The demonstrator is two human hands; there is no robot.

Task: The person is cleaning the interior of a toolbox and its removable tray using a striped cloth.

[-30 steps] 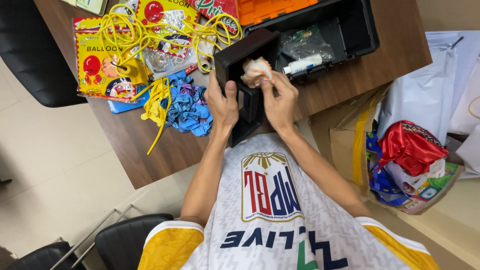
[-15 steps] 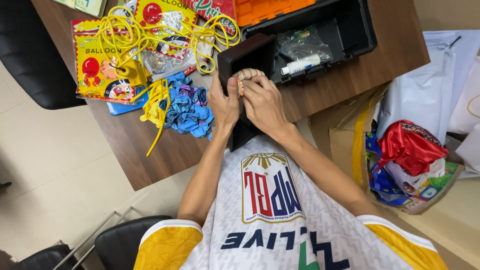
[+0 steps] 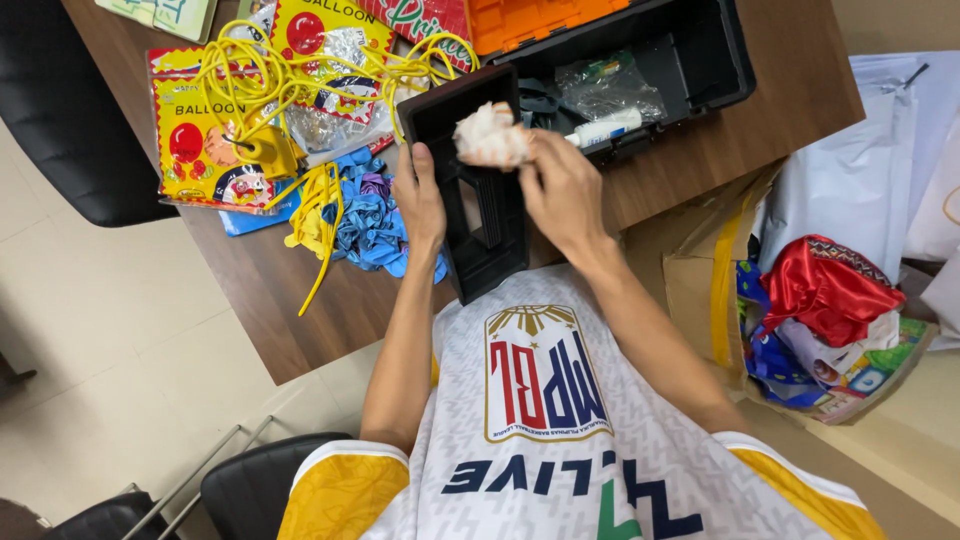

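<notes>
Two hands, left (image 3: pixel 420 200) and right (image 3: pixel 562 190), share one black tray (image 3: pixel 480 220) and one crumpled white cloth (image 3: pixel 490 137). Beyond the tray sits one open black toolbox (image 3: pixel 700 50). Left of the tray lie two yellow balloon packets (image 3: pixel 195 140) and one pile of blue balloons (image 3: pixel 372 215).

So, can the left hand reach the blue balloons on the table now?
Probably yes. The left hand holds the black tray, and the blue balloons lie just beside it with nothing between them, but it must let go first.
</notes>
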